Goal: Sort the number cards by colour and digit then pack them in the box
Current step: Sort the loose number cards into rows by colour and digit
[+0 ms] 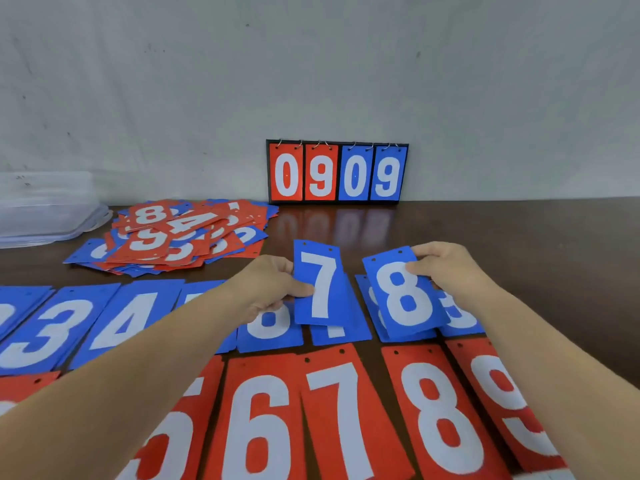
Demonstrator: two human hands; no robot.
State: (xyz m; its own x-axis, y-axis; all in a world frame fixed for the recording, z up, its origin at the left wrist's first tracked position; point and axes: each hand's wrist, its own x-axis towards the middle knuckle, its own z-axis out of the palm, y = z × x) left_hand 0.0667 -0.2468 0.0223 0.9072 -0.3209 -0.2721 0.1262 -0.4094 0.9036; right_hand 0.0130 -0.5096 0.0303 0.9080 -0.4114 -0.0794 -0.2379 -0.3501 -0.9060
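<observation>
Left grip [273, 289] pinches blue 7 [320, 282]; right grip [443, 268] blue 8 [405, 299], seemingly lifted.

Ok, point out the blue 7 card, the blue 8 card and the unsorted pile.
blue 7 card [322, 289]: head view, on the white digit's stem.
blue 8 card [401, 291]: head view, on the white digit's waist.
unsorted pile [149, 242]: head view, on a top red card.
</observation>
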